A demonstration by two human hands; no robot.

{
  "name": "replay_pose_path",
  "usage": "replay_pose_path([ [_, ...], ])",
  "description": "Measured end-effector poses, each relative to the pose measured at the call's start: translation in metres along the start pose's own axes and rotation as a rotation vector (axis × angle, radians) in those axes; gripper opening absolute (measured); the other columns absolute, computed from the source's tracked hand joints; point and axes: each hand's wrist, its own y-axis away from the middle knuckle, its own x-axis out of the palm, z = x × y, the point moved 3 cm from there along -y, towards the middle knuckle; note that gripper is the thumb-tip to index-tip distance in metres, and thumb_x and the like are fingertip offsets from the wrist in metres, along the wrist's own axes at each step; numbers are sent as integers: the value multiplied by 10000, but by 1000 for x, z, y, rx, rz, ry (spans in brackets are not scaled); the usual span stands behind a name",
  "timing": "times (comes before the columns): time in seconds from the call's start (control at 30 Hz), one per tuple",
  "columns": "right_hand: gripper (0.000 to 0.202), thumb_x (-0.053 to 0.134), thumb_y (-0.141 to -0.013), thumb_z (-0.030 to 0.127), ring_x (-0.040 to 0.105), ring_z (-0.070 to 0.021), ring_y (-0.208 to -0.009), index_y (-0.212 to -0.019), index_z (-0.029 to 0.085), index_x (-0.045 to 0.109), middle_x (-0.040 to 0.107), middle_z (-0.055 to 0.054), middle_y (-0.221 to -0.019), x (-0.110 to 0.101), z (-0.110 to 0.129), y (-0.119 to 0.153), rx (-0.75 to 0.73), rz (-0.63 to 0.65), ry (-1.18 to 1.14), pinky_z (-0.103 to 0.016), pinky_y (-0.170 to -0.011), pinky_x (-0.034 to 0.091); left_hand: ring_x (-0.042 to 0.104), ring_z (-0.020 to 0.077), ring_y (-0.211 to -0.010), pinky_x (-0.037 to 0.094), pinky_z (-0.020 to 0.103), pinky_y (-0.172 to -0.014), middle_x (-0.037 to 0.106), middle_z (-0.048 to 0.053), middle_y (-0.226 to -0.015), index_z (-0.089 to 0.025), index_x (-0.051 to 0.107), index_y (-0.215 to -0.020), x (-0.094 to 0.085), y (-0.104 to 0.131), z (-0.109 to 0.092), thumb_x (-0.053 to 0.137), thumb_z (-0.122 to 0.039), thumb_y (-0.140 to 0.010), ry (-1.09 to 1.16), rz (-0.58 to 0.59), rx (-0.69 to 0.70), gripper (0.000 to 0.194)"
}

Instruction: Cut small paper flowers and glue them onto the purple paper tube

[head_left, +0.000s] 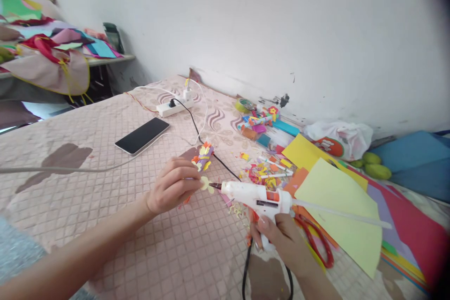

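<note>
My right hand (272, 229) grips a white hot glue gun (246, 191) by its handle, with a long glue stick (344, 213) out of the back. The gun's dark nozzle (215, 185) points left and is at a small pale yellow paper flower (206, 183). My left hand (177, 181) pinches that flower between its fingertips. Right behind my left fingers lies a purple paper piece (207, 151) decorated with orange and yellow flowers; whether the hand touches it I cannot tell.
A smartphone (142, 136) and a power strip (175, 107) with cables lie at the back left. Paper scraps (267, 178), coloured sheets (344, 201), red-handled scissors (318, 239), a plastic bag (339, 136) and green fruit (378, 171) lie right. The gun's black cord (246, 267) loops in front.
</note>
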Motion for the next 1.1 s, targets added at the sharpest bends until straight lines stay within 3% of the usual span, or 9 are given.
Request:
replay_pose_path([
  [0.9,464,434,-831,527,407,-125,-441,-516,190,490,450,6,-449,0,-2,1,69,-3,16,-245,-455,317,564,149,-796,511,303,-694,613,19,-799,-202,589,-836,2,0,1,615,-116,-756,5,10,-45,120],
  [1.0,464,427,-837,521,426,-128,-457,-524,187,498,472,0,-465,-2,-4,1,82,-16,36,-247,-467,327,562,149,-806,506,300,-696,611,18,-809,-205,587,-844,2,2,2,620,-102,-746,4,20,-87,145],
  [1.1,479,412,-850,509,418,-121,-452,-516,178,508,471,2,-458,-5,-8,1,86,-70,58,-249,-474,329,565,143,-783,496,289,-682,610,23,-797,-198,595,-831,1,0,7,598,-98,-759,11,60,-226,123],
])
